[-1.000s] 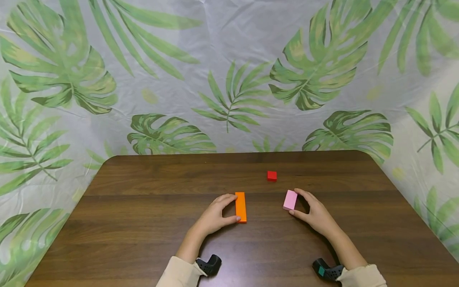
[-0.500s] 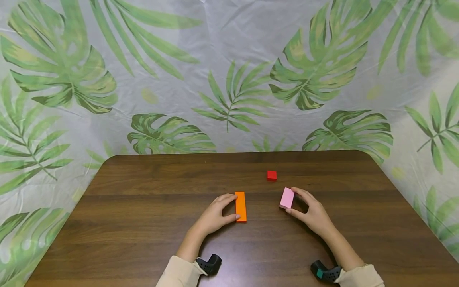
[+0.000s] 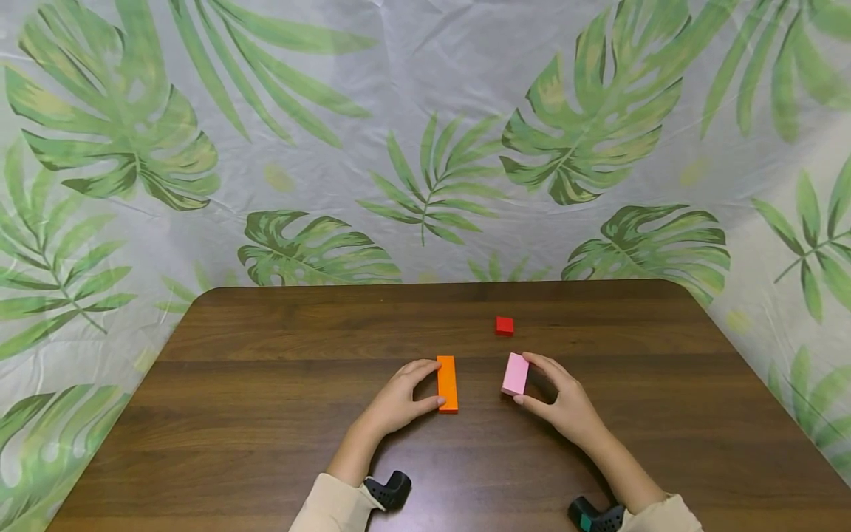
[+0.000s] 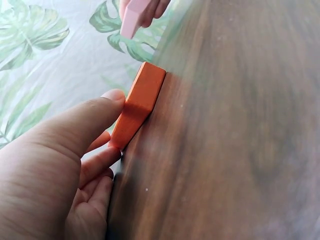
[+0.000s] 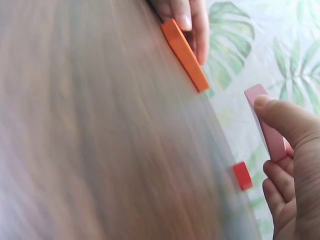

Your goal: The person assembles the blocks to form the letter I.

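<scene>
A long, flat orange block (image 3: 448, 385) lies on the wooden table, pointing away from me. My left hand (image 3: 396, 399) pinches it by its two ends, thumb at the near end and fingers at the far end. To the right, my right hand (image 3: 562, 399) holds a shorter pink block (image 3: 515, 374) between thumb and fingertips, slightly tilted. In the right wrist view the pink block (image 5: 270, 131) is raised off the tabletop. A small red block (image 3: 504, 326) lies farther back, beyond the pink one.
The dark wooden table (image 3: 266, 443) ends at a back edge against a leaf-patterned cloth (image 3: 439, 74). Each wrist wears a black camera, such as the left wrist camera (image 3: 392, 490), below a beige sleeve (image 3: 335, 505).
My right hand has carried the pink block leftward, nearer to the orange block. The left hand, the orange block and the red block have stayed in place.
</scene>
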`<state>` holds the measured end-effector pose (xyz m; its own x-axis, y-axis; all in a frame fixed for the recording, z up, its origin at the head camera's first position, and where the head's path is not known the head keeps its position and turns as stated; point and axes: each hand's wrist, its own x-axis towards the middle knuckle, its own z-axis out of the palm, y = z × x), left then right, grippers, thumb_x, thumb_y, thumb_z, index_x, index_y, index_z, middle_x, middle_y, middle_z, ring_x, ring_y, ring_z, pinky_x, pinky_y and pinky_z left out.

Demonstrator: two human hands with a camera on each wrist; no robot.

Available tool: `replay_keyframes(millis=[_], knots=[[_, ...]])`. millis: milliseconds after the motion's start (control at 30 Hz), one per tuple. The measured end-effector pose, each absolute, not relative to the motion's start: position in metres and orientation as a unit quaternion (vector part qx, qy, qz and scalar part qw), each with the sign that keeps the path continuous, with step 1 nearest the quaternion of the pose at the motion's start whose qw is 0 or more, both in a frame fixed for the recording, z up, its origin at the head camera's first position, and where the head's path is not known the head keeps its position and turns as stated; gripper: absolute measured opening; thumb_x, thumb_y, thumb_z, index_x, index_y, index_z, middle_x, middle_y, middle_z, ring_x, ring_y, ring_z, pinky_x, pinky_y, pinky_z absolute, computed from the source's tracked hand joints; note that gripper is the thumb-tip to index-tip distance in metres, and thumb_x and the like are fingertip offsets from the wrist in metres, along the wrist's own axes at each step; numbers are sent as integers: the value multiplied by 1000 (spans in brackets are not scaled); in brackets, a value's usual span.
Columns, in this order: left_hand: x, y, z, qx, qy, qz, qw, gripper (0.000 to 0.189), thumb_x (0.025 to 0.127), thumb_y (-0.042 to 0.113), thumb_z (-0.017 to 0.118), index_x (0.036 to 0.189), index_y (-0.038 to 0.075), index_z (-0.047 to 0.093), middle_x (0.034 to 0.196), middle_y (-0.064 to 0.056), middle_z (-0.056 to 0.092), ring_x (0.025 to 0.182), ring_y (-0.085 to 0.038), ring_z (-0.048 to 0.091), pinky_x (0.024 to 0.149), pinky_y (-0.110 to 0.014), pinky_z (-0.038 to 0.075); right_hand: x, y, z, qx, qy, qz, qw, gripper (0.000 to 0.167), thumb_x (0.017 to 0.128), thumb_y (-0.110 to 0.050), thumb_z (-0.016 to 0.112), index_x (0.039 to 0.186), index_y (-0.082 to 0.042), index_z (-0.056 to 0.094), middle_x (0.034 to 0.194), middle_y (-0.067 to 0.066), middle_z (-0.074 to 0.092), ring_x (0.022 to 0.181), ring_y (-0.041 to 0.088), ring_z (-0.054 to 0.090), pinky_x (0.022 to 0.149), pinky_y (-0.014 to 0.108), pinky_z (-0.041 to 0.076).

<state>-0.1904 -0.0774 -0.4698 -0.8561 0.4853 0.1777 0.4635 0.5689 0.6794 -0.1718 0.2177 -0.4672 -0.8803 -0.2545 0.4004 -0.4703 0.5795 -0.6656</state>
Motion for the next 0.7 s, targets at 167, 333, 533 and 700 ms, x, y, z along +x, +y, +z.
replay_keyframes(millis=[167,333,533,700], knots=[[-190,-77,-470,267,886,378,16,57,83,34,64,131,9,47,131,-5,44,123,-22,35,100,-40,28,-167,208,-466,227,-873,412,131,67,71,-26,77,128,-7,48,126,2,48,116,22,44,95,31,35],[-189,-77,-469,268,886,377,14,57,83,35,64,131,9,47,131,-5,44,123,-22,36,100,-41,29,-162,199,-464,253,-862,419,132,67,70,-24,78,127,-5,49,125,0,49,115,18,44,95,14,27],[-189,-77,-468,270,886,378,11,56,82,32,64,130,8,47,130,-7,45,122,-23,36,100,-41,28,-156,189,-463,275,-855,421,123,65,71,-26,76,127,-7,49,125,-3,49,114,17,45,96,13,26],[-189,-76,-468,270,885,379,8,56,82,31,65,129,7,48,130,-7,45,122,-23,36,100,-40,28,-150,181,-463,288,-852,422,118,66,70,-26,77,127,-9,50,125,-5,49,113,17,46,95,15,28]])
